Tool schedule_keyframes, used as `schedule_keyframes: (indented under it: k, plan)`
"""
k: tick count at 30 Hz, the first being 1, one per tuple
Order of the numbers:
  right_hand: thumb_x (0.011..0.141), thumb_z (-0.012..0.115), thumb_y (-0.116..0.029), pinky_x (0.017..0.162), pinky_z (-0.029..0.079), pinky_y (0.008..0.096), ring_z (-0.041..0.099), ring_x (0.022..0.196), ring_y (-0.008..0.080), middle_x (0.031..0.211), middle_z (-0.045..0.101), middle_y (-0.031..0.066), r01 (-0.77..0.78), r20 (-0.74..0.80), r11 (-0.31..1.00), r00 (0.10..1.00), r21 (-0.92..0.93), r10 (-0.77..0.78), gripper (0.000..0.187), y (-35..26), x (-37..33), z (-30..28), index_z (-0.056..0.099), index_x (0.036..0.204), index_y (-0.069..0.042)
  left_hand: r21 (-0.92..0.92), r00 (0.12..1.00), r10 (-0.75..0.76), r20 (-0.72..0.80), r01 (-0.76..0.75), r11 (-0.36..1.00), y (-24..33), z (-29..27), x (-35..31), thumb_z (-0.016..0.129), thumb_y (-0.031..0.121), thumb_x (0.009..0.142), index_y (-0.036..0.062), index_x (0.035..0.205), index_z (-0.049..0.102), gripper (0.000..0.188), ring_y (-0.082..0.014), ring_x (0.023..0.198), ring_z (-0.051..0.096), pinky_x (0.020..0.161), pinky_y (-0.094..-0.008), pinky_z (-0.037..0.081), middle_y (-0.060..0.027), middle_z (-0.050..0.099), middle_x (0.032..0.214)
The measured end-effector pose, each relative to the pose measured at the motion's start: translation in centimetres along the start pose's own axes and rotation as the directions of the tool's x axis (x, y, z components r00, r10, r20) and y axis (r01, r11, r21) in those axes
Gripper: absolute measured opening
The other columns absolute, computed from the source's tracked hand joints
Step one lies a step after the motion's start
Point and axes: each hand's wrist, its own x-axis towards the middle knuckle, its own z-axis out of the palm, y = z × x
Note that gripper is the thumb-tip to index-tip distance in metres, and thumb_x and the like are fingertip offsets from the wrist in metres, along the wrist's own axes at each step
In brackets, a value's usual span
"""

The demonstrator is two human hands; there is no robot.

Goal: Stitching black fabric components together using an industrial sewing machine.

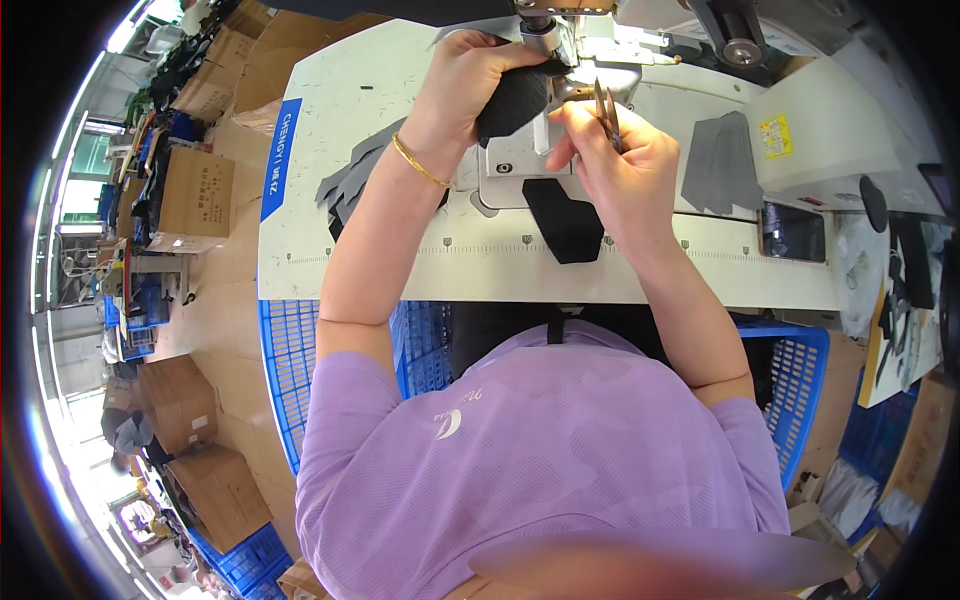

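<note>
The black, many-sided cloth piece (515, 104) I hold looks matt, with a faintly textured weave, and the slim, pointed dark-grey snips (608, 118) in my grip are metal with a dull sheen. Under my forearms, the broad white tabletop (690, 283) looks smooth. The flat, angular black piece (565, 222) and the overlapping grey fabric pieces (720, 165) are matt. My thin gold-coloured bangle (420, 165) shines like polished metal; my lilac short-sleeved shirt (560, 430) is soft-looking textured knit. The dark rectangular phone (793, 232) has a glossy, reflective screen.
</note>
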Motion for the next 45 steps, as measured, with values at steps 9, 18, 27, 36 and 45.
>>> schedule_keyframes:
  k: [9, 18, 27, 36, 45]
  plan:
    - [0.094, 0.056, -0.019, 0.046, 0.035, 0.022, 0.044, 0.049, 0.0011, 0.058, 0.064, 0.0001, 0.009, 0.045, 1.0, 0.999, 0.001, -0.009, 0.024, 0.3, -0.4, 0.0, 0.07, 0.085, -0.001, -0.015, 0.999, -0.027, 0.035, 0.027, 1.0, -1.6, -1.4, 1.7, 0.067, 0.0, 0.08, -0.0068, 0.089, 0.069, 0.011, -0.0179, 0.065, 0.069, 0.058, -0.0267, 0.056, -0.0147, 0.07, 0.082]
    - [0.093, 0.058, -0.017, 0.046, 0.035, 0.0222, 0.043, 0.049, 0.0009, 0.058, 0.064, -0.0006, -0.002, 0.082, 0.999, 0.997, 0.032, -0.001, 0.021, 1.0, -1.0, 0.0, 0.069, 0.084, -0.002, 0.059, 0.998, -0.058, -0.001, 0.058, 0.997, -1.6, -1.8, 2.1, 0.069, 0.001, 0.079, -0.0077, 0.086, 0.069, 0.011, -0.0181, 0.065, 0.069, 0.057, -0.0263, 0.056, -0.0152, 0.07, 0.08]
    - [0.094, 0.057, -0.016, 0.047, 0.035, 0.0216, 0.044, 0.051, 0.0007, 0.06, 0.064, -0.0004, -0.007, 0.12, 1.0, 0.993, -0.003, 0.008, 0.02, 1.2, -1.7, 0.1, 0.068, 0.087, -0.001, 0.04, 0.998, -0.017, 0.066, 0.014, 0.999, -1.4, -1.3, 1.7, 0.069, 0.006, 0.082, -0.0061, 0.089, 0.07, 0.014, -0.0154, 0.065, 0.068, 0.057, -0.0255, 0.055, -0.0132, 0.07, 0.081]
    - [0.102, 0.051, -0.025, 0.053, 0.043, 0.0243, 0.052, 0.056, 0.0066, 0.067, 0.064, 0.003, -0.012, 0.204, 0.999, 0.979, 0.05, 0.002, 0.029, 2.6, -2.8, -0.4, 0.064, 0.093, 0.0, 0.072, 0.996, -0.032, -0.081, 0.038, 0.997, -1.8, -2.1, 1.6, 0.07, 0.014, 0.085, -0.0077, 0.093, 0.068, 0.023, -0.0117, 0.072, 0.063, 0.067, -0.0235, 0.052, -0.0078, 0.069, 0.084]
    - [0.093, 0.061, -0.024, 0.054, 0.046, 0.0325, 0.062, 0.06, 0.0232, 0.07, 0.063, 0.0092, 0.163, 0.235, 0.909, 0.969, -0.384, -0.075, 0.023, 2.3, -3.6, -2.3, 0.064, 0.091, -0.002, 0.277, 0.849, 0.425, -0.313, -0.347, 0.896, -2.9, -2.2, -6.2, 0.076, 0.012, 0.083, -0.0095, 0.09, 0.068, 0.024, -0.0079, 0.07, 0.059, 0.064, -0.0238, 0.048, -0.0073, 0.07, 0.081]
